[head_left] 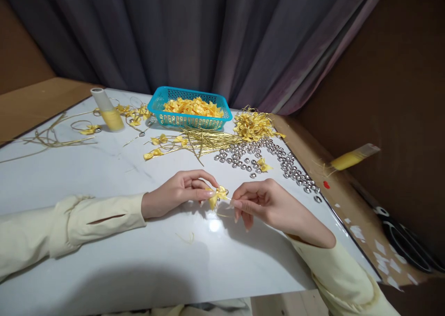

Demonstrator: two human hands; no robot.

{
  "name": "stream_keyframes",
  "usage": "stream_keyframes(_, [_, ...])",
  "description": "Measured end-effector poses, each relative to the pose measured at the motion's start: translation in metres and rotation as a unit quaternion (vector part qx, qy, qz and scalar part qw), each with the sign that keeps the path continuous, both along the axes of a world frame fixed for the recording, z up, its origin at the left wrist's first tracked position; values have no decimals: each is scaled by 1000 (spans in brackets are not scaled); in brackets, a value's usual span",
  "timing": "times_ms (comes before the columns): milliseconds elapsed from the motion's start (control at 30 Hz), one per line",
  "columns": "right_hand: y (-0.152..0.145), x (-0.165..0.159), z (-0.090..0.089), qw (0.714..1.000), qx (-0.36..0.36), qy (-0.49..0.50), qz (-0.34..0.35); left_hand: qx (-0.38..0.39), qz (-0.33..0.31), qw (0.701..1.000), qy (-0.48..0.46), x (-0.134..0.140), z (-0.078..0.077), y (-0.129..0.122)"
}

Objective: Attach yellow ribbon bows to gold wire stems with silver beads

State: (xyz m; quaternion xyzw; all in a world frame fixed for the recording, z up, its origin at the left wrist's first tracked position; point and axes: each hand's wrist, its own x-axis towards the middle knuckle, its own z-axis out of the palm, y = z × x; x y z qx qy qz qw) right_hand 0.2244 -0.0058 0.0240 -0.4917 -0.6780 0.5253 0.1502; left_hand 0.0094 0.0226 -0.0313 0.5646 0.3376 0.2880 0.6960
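My left hand pinches a small yellow ribbon bow between thumb and fingertips, just above the table. Something small and shiny sits at the middle of the bow, too small to make out clearly. To its right, my right hand is closed in a pinch on a thin pale strand that runs to the bow. Under the hands, a loose bit of yellow thread lies on the white tabletop.
Behind the hands stand a turquoise basket of yellow bows, gold cords and a heap of corded bows. Silver beads spread rightward. A yellow thread spool stands left; another spool and black scissors are right.
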Motion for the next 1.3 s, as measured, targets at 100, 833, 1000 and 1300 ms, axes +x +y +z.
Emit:
stream_keyframes(100, [-1,0,0,1000,0,11,-3,-12,0,1000,-8,0,1,0])
stream_keyframes(833, [10,7,-6,994,23,105,-5,-7,-40,999,-22,-1,5,-4])
stream_keyframes(1000, [11,3,-11,985,-82,149,-16,2,-65,998,-19,0,7,-6])
stream_keyframes(1300, [14,-3,-23,983,-85,164,-20,18,-76,997,-8,-1,4,-5])
